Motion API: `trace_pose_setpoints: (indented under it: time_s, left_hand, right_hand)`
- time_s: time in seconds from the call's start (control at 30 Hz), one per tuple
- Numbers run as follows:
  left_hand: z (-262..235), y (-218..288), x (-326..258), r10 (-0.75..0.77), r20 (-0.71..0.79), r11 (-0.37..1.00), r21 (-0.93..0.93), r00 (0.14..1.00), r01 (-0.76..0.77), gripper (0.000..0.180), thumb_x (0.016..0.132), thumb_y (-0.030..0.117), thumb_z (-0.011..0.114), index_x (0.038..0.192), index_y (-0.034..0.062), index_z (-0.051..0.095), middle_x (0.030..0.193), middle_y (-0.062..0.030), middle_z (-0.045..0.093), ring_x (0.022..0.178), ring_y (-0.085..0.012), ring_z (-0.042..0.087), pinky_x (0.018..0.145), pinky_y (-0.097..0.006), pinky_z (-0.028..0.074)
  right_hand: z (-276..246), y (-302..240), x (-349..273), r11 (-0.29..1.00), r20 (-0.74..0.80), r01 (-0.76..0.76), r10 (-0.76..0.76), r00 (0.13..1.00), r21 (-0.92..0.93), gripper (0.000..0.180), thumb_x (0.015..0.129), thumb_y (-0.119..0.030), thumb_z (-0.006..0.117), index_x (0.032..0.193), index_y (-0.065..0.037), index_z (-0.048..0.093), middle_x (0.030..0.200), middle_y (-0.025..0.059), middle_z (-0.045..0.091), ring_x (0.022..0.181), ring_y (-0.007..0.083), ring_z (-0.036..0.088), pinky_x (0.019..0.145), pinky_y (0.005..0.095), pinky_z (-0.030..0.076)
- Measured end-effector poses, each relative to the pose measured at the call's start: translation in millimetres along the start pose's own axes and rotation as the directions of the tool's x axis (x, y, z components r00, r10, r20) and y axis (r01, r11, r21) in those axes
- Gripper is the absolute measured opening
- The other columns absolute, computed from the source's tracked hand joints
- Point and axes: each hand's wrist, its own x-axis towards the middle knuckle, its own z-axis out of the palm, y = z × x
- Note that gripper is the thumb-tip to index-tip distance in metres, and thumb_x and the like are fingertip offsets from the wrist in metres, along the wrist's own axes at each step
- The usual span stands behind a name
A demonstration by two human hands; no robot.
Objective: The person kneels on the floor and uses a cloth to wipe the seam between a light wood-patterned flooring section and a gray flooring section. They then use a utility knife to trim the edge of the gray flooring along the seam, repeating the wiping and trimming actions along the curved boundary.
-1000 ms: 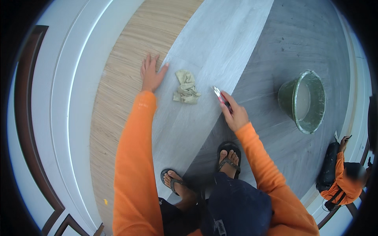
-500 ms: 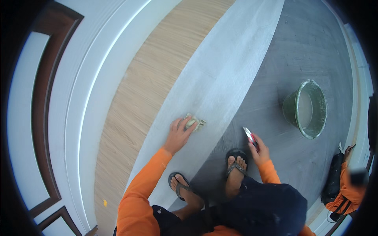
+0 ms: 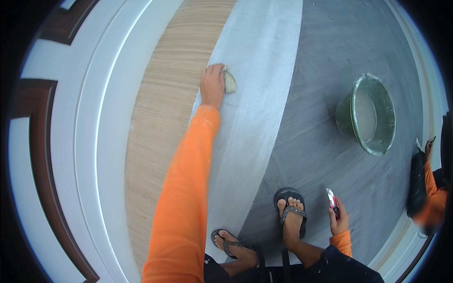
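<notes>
- Head view: left hand (image 3: pixel 212 86) pinches the rag (image 3: pixel 230 81); wipe the pale strip (image 3: pixel 257 89) with even pressure.
- Right hand (image 3: pixel 339 220) grips the red knife (image 3: pixel 334 205); best held clear.

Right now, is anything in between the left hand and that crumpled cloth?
Nothing that I can see. The left hand is right at the cloth, its fingers against it on the pale strip. The green bucket stands off to the right.
</notes>
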Motion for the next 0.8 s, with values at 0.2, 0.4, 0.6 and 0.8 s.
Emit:
trace_pose_setpoints:
  time_s: [0.2,0.4,0.6,0.8]
  left_hand:
    - [12,-1,-11,0.135,-0.011,0.985,0.106,0.991,-0.133,0.037,0.098,0.017,0.069,0.134,0.0060,0.067,0.138,-0.0184,0.063,0.116,-0.0364,0.058,0.104,-0.045,0.048]
    - [-15,-8,-4,0.114,0.233,0.987,0.080,0.966,-0.136,0.045,0.093,0.020,0.078,0.135,0.0065,0.069,0.145,-0.0219,0.057,0.120,-0.0378,0.058,0.105,-0.045,0.050]
    - [-2,-13,21,-0.049,0.258,0.997,-0.046,0.965,0.063,0.026,0.089,0.008,0.079,0.115,0.0045,0.079,0.123,-0.0187,0.069,0.107,-0.0346,0.068,0.094,-0.042,0.054]
    - [49,-25,128,0.063,0.177,0.996,-0.074,0.982,-0.051,0.016,0.092,0.009,0.072,0.104,0.0044,0.081,0.097,-0.0176,0.075,0.093,-0.0369,0.070,0.087,-0.042,0.055]
  right_hand:
    - [-18,31,-72,0.944,-0.074,-0.328,0.330,0.941,0.041,0.047,0.101,-0.014,0.066,0.146,-0.002,0.057,0.095,0.0113,0.072,0.080,0.0135,0.063,0.075,0.0300,0.053]
    - [-9,48,-92,0.923,-0.036,-0.384,0.385,0.922,0.024,0.047,0.100,-0.013,0.066,0.145,-0.001,0.058,0.097,0.0107,0.072,0.081,0.0123,0.062,0.076,0.0287,0.052]
    - [-30,69,-109,0.956,-0.039,-0.276,0.281,0.959,0.096,0.047,0.102,-0.010,0.064,0.145,0.004,0.055,0.114,0.0151,0.071,0.098,0.0169,0.065,0.091,0.0302,0.052]
    - [-35,94,-179,0.854,-0.198,-0.490,0.518,0.832,0.172,0.048,0.107,-0.014,0.061,0.152,0.000,0.050,0.095,-0.0001,0.064,0.069,0.0052,0.048,0.060,0.0226,0.038]
